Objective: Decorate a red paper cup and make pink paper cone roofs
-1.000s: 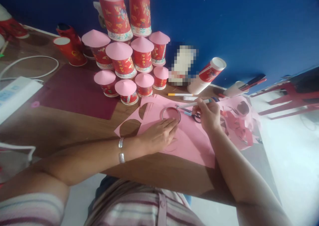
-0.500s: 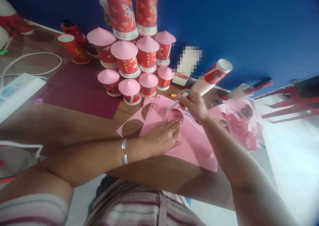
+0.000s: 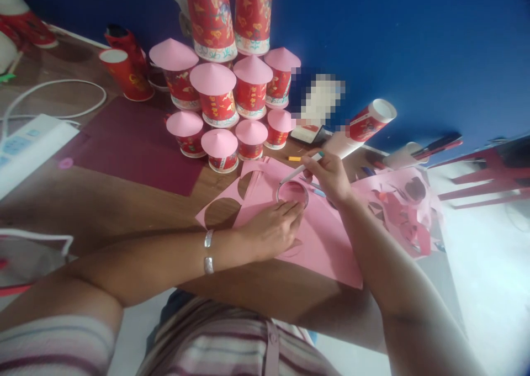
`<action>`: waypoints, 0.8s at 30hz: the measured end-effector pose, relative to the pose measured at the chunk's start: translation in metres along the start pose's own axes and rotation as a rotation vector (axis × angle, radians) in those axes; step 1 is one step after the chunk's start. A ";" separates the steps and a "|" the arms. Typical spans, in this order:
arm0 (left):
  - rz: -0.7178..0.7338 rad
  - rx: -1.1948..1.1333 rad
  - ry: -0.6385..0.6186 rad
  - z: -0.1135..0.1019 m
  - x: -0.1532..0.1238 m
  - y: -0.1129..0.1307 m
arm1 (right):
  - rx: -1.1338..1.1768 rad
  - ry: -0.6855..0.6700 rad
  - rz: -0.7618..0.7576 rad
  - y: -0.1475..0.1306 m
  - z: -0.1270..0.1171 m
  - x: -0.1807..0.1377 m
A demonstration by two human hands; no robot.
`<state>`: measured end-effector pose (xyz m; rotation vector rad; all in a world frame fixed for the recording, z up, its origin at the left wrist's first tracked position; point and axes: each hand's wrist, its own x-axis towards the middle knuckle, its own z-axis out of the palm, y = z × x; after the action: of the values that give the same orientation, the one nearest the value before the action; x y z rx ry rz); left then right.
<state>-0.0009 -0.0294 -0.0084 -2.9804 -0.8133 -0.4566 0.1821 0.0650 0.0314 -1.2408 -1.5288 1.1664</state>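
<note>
My left hand [image 3: 271,229] lies flat on a pink paper sheet [image 3: 321,238], fingers stretched out, their tips touching the near rim of a round ring-shaped lid [image 3: 292,192] that sits on the paper. My right hand [image 3: 329,176] pinches a white pen [image 3: 300,169] with a teal cap. The pen's tip touches the left rim of the ring. Round holes are cut in the pink sheet's left end [image 3: 219,212].
Red paper cups with pink cone tops [image 3: 219,97] are stacked behind the paper. A dark red sheet [image 3: 132,149] lies left, a white power strip [image 3: 28,147] far left. Pink scraps [image 3: 399,205] sit right. A tipped cup stack [image 3: 364,125] and an orange pen [image 3: 295,158] lie behind.
My right hand has brought the pen from the right side over to the ring's left rim. The left hand has stayed flat on the paper. The view has shifted slightly.
</note>
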 end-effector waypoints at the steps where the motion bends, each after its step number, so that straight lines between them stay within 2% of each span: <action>1: 0.003 0.001 0.006 0.000 0.000 0.000 | 0.012 0.009 -0.006 0.002 -0.001 0.000; 7: 0.008 0.016 0.046 -0.001 0.001 0.000 | 0.119 0.058 -0.033 0.013 -0.004 -0.001; 12: 0.017 0.015 0.028 -0.003 0.002 -0.001 | 0.176 0.070 -0.029 0.020 -0.005 -0.001; 24: 0.014 0.030 0.014 0.000 0.002 0.000 | 0.002 -0.061 0.004 0.001 0.004 0.002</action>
<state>0.0006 -0.0281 -0.0074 -2.9500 -0.7902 -0.4594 0.1778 0.0668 0.0300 -1.2176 -1.5698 1.2186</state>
